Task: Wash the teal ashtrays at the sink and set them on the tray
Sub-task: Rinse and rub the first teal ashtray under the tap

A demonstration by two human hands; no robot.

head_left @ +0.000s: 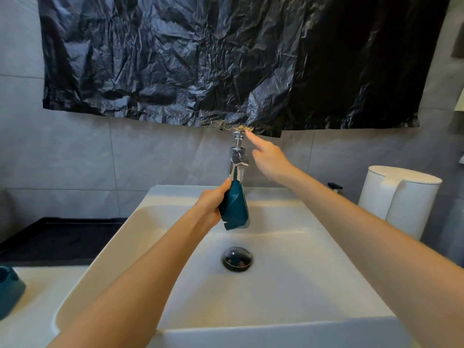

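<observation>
My left hand [212, 204] grips a teal ashtray [234, 209] on edge, held upright under the spout of the chrome tap [238, 162] over the white sink [288, 285]. My right hand [268, 156] reaches up beside the tap, its forefinger stretched out and touching the knob at the tap's top; the other fingers are curled in and hold nothing. A second teal ashtray [8, 290] sits on the counter at the left edge, partly cut off. No running water is plain to see.
A black tray or mat [62, 237] lies on the counter left of the sink. A white lidded bin [399, 199] stands at the right, with a small dark pump head [335, 187] beside it. The sink's black drain plug [237, 258] is mid-basin. Black plastic sheeting [226, 59] hangs above.
</observation>
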